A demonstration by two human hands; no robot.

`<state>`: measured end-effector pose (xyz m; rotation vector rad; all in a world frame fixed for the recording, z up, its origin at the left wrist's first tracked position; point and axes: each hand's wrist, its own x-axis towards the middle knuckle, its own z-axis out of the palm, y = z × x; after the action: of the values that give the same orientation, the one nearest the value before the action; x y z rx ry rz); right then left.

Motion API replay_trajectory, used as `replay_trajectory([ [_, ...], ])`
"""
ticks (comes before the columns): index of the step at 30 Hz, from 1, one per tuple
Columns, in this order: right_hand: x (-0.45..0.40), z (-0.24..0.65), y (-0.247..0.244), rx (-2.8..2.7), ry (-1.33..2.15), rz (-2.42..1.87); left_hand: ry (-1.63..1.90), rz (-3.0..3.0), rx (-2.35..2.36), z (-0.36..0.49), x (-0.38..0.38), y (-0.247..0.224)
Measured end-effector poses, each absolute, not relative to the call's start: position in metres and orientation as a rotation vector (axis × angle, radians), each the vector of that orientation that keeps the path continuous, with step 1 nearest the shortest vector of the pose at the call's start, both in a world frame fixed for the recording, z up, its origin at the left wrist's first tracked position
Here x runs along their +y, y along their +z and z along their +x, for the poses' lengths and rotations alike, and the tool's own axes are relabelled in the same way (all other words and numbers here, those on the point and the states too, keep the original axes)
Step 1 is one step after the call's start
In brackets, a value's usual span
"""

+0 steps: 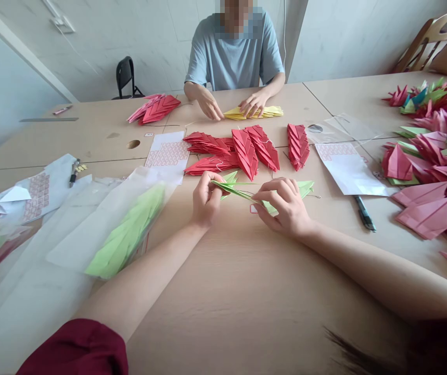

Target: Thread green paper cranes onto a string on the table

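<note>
Between my two hands is a green folded paper piece (239,192), held low over the table. My left hand (206,200) pinches its left end between thumb and fingers. At the other end, the fingers of my right hand (283,205) are closed on the same piece. More green folded paper (306,187) shows behind my right hand, partly hidden by it. Just beyond my hands lie several red folded paper bundles (244,153), with white string on some. A small label with a red border lies under my hands.
A person in a blue shirt (237,57) sits opposite, hands on a yellow paper bundle (272,111). Bagged green paper (129,234) lies left. Label sheets (350,169), a pen (365,213) and a heap of pink, red and green paper pieces (428,166) lie right.
</note>
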<state>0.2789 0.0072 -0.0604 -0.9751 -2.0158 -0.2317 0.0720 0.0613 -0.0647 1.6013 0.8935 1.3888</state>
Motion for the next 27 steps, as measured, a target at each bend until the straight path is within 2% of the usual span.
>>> replay_trajectory([
  [5,0.013,0.281,-0.062,-2.013,-0.298,-1.048,1.34,1.659,0.74,0.072,0.059,-0.064],
  [11,0.016,0.283,-0.061,-1.864,-0.322,-1.016,1.252,1.857,0.794,0.072,0.052,-0.064],
  [27,0.016,0.282,-0.063,-1.9,-0.295,-0.994,1.204,2.107,0.766,0.074,0.047,-0.063],
])
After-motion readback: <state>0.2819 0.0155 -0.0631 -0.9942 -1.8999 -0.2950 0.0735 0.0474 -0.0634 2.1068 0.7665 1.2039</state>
